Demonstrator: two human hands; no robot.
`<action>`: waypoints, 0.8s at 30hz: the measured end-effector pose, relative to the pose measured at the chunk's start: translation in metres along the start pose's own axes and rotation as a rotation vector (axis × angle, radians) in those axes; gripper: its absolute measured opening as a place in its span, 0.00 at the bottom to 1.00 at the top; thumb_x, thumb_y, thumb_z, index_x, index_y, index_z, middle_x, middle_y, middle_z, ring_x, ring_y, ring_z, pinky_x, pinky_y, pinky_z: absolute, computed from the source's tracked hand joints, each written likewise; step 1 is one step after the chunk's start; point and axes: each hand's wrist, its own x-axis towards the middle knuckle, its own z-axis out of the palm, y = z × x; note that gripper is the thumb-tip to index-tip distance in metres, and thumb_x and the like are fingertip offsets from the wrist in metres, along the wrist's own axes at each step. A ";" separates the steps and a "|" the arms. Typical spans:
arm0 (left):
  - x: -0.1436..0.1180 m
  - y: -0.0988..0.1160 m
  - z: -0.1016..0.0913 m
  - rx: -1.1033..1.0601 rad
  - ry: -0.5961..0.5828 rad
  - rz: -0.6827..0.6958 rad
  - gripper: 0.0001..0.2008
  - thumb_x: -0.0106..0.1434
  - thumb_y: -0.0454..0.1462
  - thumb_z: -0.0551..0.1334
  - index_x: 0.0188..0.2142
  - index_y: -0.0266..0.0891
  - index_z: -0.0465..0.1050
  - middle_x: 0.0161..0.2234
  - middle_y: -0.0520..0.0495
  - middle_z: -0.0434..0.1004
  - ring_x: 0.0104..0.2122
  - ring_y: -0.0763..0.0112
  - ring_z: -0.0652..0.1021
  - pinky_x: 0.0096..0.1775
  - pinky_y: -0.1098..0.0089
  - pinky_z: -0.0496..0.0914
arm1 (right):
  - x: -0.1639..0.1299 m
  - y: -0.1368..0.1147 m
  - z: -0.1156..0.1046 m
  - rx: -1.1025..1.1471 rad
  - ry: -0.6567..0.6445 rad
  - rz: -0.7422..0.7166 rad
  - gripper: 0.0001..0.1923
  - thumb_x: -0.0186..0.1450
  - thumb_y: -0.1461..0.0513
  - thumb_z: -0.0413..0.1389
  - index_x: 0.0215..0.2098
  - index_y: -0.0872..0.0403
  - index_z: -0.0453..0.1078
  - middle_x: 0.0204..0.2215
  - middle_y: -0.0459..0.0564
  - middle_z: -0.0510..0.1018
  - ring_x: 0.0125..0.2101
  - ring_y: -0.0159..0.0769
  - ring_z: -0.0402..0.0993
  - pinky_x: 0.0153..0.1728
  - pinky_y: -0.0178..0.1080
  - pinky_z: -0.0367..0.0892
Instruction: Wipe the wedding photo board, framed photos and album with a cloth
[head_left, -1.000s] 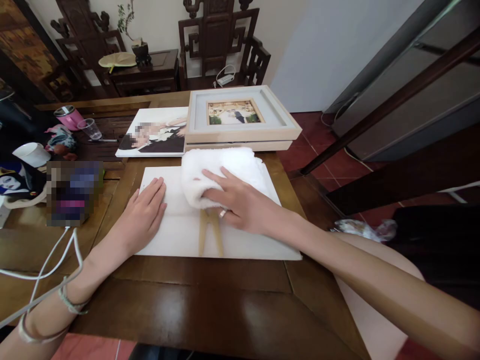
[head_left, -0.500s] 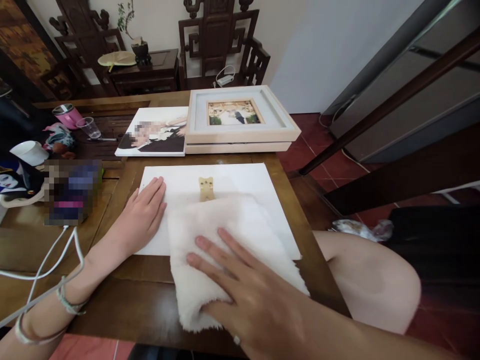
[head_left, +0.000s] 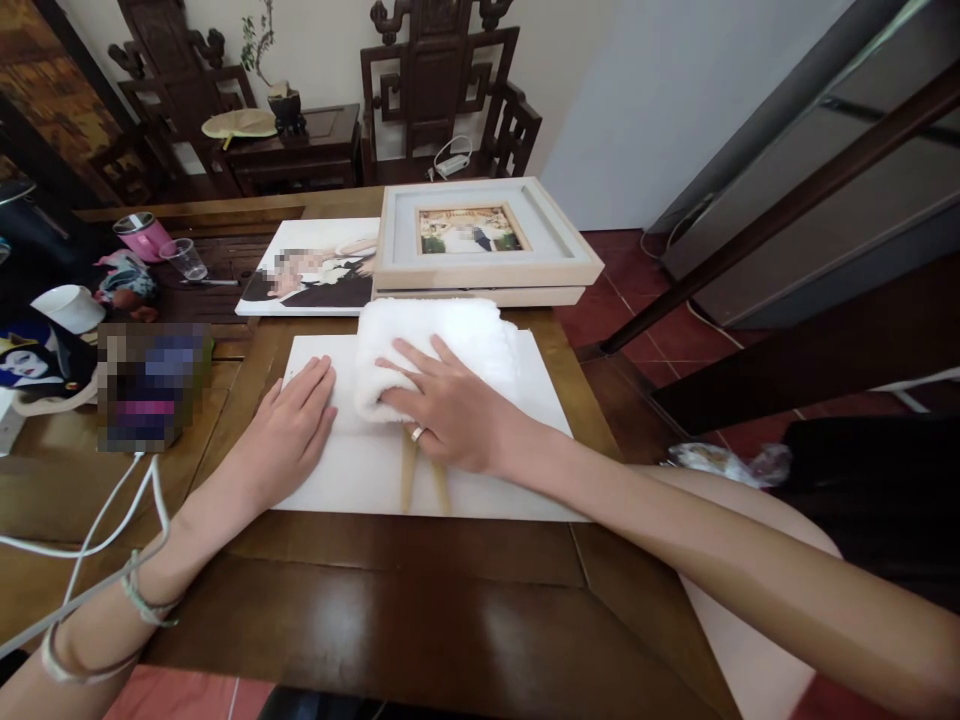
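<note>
- Several fingers of the left hand [head_left: 296, 430] lie released, flat and close together, on the left part of a white board [head_left: 330, 475].
- The right hand [head_left: 457, 410] has its fingers spread over a folded white cloth [head_left: 442, 330], grasping it with the thumb tucked at the fold; a ring [head_left: 418, 434] shows on this hand.
- The cloth rests on the far middle of the board, reaching past its far edge.
- Two tan struts [head_left: 407, 485] show below the cloth, angled apart on the board; their upper part is hidden.
- The board lies flat on the brown wooden desk [head_left: 360, 610].
- Beyond it, a photo panel [head_left: 334, 283] lies just beside a pale picture frame [head_left: 487, 272].
- At the far left stand a pink mug [head_left: 142, 240] and a clear cup [head_left: 184, 260].
</note>
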 end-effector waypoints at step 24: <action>0.003 0.004 0.001 -0.367 0.147 -0.155 0.24 0.71 0.45 0.46 0.59 0.35 0.64 0.63 0.39 0.63 0.64 0.60 0.63 0.64 0.53 0.54 | -0.003 -0.005 -0.002 0.032 -0.008 0.008 0.24 0.60 0.69 0.53 0.55 0.56 0.68 0.63 0.61 0.64 0.66 0.57 0.51 0.62 0.65 0.48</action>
